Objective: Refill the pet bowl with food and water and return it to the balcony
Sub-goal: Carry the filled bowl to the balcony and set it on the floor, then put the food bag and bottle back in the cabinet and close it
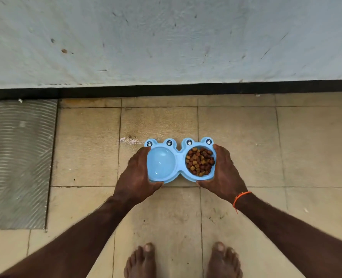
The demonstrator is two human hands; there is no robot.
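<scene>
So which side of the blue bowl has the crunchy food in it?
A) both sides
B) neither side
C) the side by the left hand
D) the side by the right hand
D: the brown food fills the blue bowl's cup beside the right hand; the cup by the left hand has none.

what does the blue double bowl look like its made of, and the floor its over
The light blue double pet bowl looks like moulded plastic: smooth, uniform colour, soft sheen, shaped frog eyes on its rim. The beige floor looks like matte stone or ceramic tile, with straight grout lines and a grainy, stained surface.
</scene>
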